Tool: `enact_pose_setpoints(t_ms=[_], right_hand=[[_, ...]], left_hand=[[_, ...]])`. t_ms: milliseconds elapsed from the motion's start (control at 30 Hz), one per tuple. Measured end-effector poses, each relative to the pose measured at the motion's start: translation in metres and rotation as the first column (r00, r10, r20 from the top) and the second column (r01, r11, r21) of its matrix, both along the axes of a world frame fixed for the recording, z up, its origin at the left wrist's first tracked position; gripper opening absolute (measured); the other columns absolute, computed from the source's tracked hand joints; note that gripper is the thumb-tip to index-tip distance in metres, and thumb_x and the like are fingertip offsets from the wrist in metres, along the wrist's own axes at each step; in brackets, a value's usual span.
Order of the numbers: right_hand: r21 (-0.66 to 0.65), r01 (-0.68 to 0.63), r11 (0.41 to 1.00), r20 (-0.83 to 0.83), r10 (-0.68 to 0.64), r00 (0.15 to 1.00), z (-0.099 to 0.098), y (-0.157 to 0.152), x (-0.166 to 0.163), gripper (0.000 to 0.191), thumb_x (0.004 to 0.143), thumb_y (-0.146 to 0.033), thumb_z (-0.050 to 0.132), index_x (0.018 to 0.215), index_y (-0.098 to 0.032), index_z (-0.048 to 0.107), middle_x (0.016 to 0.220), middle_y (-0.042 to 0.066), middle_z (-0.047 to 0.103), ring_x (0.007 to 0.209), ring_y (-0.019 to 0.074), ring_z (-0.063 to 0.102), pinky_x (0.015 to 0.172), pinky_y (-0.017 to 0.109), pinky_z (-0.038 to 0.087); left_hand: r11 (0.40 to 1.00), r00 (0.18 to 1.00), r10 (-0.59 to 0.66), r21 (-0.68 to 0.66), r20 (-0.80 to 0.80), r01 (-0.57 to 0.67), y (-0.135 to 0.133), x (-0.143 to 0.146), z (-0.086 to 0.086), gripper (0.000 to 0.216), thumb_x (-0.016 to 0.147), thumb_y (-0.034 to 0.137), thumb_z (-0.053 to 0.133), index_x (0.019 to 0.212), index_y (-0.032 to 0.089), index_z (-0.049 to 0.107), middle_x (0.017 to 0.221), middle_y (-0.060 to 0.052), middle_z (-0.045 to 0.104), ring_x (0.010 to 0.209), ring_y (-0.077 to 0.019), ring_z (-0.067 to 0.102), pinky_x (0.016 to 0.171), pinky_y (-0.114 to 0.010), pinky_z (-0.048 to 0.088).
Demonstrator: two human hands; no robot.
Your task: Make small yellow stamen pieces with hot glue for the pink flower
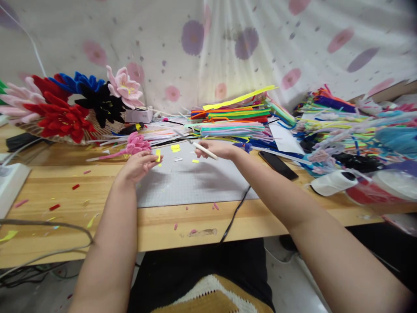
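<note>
My left hand (138,166) is over the near left corner of a grey cutting mat (192,180), its fingers pinched on a small yellow piece (158,155). My right hand (217,149) is closed round a thin white-handled tool (198,145) that points left over the mat. More yellow scraps (175,148) lie on the mat between the hands. A pink pipe-cleaner flower (135,144) lies just beyond my left hand.
Red, blue, black and pink finished flowers (65,104) sit at the back left. Stacks of coloured pipe cleaners (237,117) fill the back and right. A black phone (278,164), a white tape roll (332,182) and a black cable (236,213) lie on the wooden table (97,217).
</note>
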State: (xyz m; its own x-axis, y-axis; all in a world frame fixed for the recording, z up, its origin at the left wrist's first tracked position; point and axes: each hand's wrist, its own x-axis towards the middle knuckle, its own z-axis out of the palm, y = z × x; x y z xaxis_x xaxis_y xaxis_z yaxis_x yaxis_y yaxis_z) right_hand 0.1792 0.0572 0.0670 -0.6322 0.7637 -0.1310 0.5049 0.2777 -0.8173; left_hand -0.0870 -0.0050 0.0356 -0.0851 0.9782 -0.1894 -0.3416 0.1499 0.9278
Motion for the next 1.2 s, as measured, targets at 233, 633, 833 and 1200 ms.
enact_pose_setpoints(t_ms=[233, 633, 833, 1200], right_hand=[[-0.437, -0.266, 0.859, -0.075, 0.259, 0.963, -0.002, -0.002, -0.033, 0.040, 0.068, -0.050, 0.066, 0.080, -0.012, 0.059, 0.058, -0.001, 0.055, 0.050, 0.0071, 0.049, 0.045, 0.019, 0.037], [-0.384, -0.352, 0.853, -0.066, 0.355, 0.933, -0.010, 0.013, -0.047, 0.046, 0.062, -0.054, 0.069, 0.078, -0.013, 0.057, 0.051, -0.005, 0.049, 0.042, 0.0047, 0.042, 0.040, 0.018, 0.030], [-0.393, -0.333, 0.857, -0.051, 0.341, 0.939, -0.008, 0.013, -0.049, 0.046, 0.060, -0.055, 0.070, 0.075, -0.013, 0.056, 0.049, -0.005, 0.048, 0.041, 0.0044, 0.041, 0.037, 0.017, 0.028], [-0.386, -0.289, 0.876, -0.031, 0.301, 0.953, -0.004, 0.012, -0.054, 0.044, 0.061, -0.051, 0.071, 0.075, -0.012, 0.056, 0.053, -0.005, 0.050, 0.040, 0.0035, 0.042, 0.036, 0.017, 0.030]], left_hand=[[1.000, 0.999, 0.019, -0.018, 0.051, -0.018, -0.001, -0.007, 0.003, 0.013, 0.062, -0.001, 0.056, 0.061, 0.012, 0.058, 0.070, -0.005, 0.063, 0.073, -0.0109, 0.064, 0.070, -0.018, 0.054], [0.997, 0.999, 0.000, -0.074, 0.044, 0.003, 0.001, -0.012, -0.003, 0.016, 0.059, -0.004, 0.056, 0.058, 0.012, 0.056, 0.064, -0.002, 0.059, 0.064, -0.0090, 0.061, 0.071, -0.021, 0.055], [0.998, 0.998, 0.011, -0.064, 0.054, -0.007, 0.001, -0.013, -0.003, 0.018, 0.058, -0.004, 0.057, 0.058, 0.013, 0.055, 0.062, 0.000, 0.056, 0.064, -0.0089, 0.061, 0.066, -0.019, 0.054], [0.999, 0.999, 0.002, -0.048, 0.047, 0.000, 0.000, -0.013, -0.002, 0.015, 0.058, -0.003, 0.057, 0.061, 0.011, 0.058, 0.061, 0.000, 0.057, 0.063, -0.0082, 0.061, 0.064, -0.016, 0.053]])
